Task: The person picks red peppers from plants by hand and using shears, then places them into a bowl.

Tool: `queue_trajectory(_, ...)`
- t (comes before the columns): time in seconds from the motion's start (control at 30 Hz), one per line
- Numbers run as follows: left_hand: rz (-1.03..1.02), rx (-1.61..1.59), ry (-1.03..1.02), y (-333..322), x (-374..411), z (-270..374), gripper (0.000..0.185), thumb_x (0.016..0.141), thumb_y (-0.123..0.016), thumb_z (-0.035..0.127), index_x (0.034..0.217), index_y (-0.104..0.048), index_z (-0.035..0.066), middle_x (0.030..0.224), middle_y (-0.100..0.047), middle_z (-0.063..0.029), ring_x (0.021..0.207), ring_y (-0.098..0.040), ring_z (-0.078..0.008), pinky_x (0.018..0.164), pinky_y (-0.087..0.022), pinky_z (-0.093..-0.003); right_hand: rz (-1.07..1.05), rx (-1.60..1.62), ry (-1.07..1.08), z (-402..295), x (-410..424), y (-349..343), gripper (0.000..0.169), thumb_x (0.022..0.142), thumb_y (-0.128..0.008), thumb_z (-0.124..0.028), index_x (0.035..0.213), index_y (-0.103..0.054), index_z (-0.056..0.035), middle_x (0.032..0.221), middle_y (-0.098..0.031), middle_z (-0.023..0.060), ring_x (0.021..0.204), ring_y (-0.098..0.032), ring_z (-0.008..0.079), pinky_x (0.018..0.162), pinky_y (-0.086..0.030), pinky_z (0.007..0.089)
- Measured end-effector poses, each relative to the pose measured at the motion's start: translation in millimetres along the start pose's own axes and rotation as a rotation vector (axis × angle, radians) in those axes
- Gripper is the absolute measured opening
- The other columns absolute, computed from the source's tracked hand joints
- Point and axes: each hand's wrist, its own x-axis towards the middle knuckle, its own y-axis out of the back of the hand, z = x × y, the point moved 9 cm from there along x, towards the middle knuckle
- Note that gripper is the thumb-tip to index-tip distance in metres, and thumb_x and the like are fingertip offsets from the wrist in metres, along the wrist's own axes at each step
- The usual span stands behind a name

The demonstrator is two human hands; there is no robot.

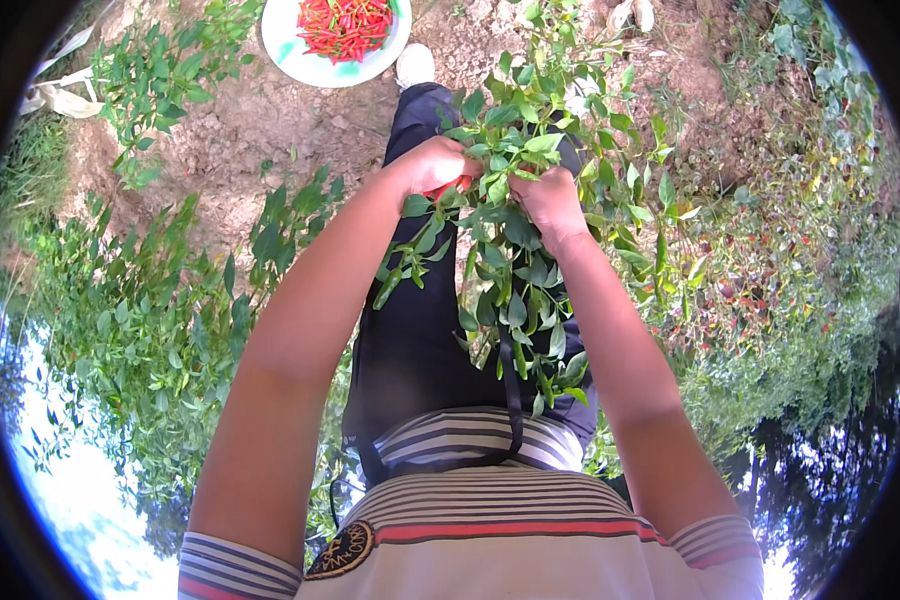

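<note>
A leafy chili pepper plant (525,232) stands between my legs, with green peppers (388,289) hanging among its leaves. My left hand (441,166) is at the left of its upper part, fingers curled around red chili peppers (450,187) that partly show below the palm. Across from it, my right hand (549,196) reaches into the foliage with the fingertips close together. A bit of red shows by those fingertips; leaves hide whether they grip a pepper or a stem.
On the soil beyond my left hand, a white basin (289,56) holds many red chili peppers (345,30). My white shoe (416,66) is beside it. More pepper plants (150,300) grow at the left, and dense plants with red spots (765,285) at the right. Pale plastic film (67,97) lies upper left.
</note>
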Motion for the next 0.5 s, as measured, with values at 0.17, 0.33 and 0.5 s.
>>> queue_trajectory(0.17,0.104,0.011,-0.07,-3.8,-5.7,14.4,0.014,0.085,-0.057,0.016,0.09,-0.064,0.004,0.073,-0.063,-0.0038,0.056,-0.056,-0.0116,0.05,-0.045,-0.0279,-0.235,-0.014,-0.222,16.7,9.8,-15.3,0.025,0.074,-0.068,-0.014,0.056,-0.052,-0.0063,0.051,-0.048,0.0016,0.041,-0.04,0.0099,0.039,-0.027,0.0257)
queue_trajectory(0.33,-0.043,-0.357,-0.07,-21.5,1.1,29.2,0.022,0.089,-0.054,0.022,0.098,-0.062,0.003,0.083,-0.064,-0.0033,0.064,-0.059,-0.0115,0.057,-0.048,-0.0267,-0.149,-0.173,-0.034,4.6,13.1,-5.5,0.025,0.082,-0.059,-0.019,0.101,-0.062,-0.0037,0.084,-0.063,0.0064,0.071,-0.055,0.0133,0.066,-0.044,0.0269)
queue_trajectory(0.5,0.037,-0.039,-0.437,-21.3,12.2,44.7,0.011,0.079,-0.055,0.005,0.076,-0.063,-0.002,0.057,-0.054,-0.0056,0.04,-0.046,-0.0118,0.034,-0.032,-0.0279,-0.017,-0.961,0.07,-14.3,7.3,21.8,0.027,0.079,-0.051,-0.027,0.095,-0.066,-0.01,0.095,-0.065,0.0152,0.098,-0.061,0.0278,0.084,-0.048,0.0358)
